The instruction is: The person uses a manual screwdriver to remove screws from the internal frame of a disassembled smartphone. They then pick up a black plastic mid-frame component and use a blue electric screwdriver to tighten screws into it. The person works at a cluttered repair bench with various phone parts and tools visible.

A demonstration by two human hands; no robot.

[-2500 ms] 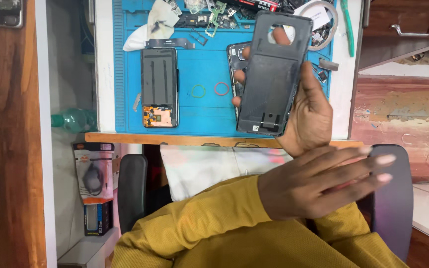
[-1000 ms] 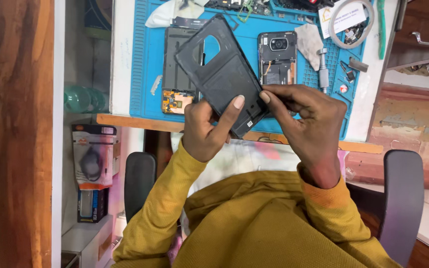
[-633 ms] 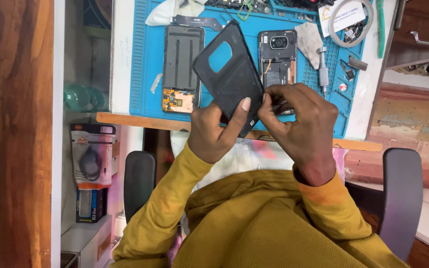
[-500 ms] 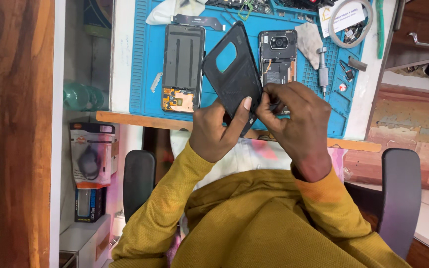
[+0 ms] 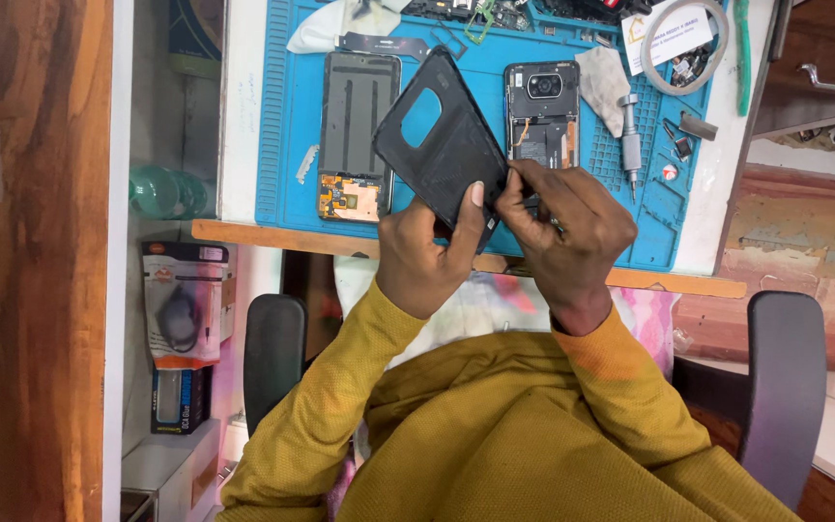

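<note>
My left hand (image 5: 427,253) grips a black phone back cover (image 5: 442,145) with a rounded camera cutout, tilted above the blue work mat (image 5: 282,116). The fingertips of my right hand (image 5: 564,232) pinch the cover's right edge. On the mat behind it lie a phone screen assembly (image 5: 358,126) with an orange flex part at its near end and an opened phone body (image 5: 541,111) showing its camera and board.
A small screwdriver (image 5: 630,145), a cloth (image 5: 603,75), a tape ring (image 5: 683,43), loose screws and parts sit at the mat's far and right side. Boxed items (image 5: 181,309) stand on a shelf at left. Chair armrests (image 5: 783,387) flank me.
The back cover went from my right hand alone into both hands. It has since turned more edge-on and shifted right, uncovering the screen assembly on the mat.
</note>
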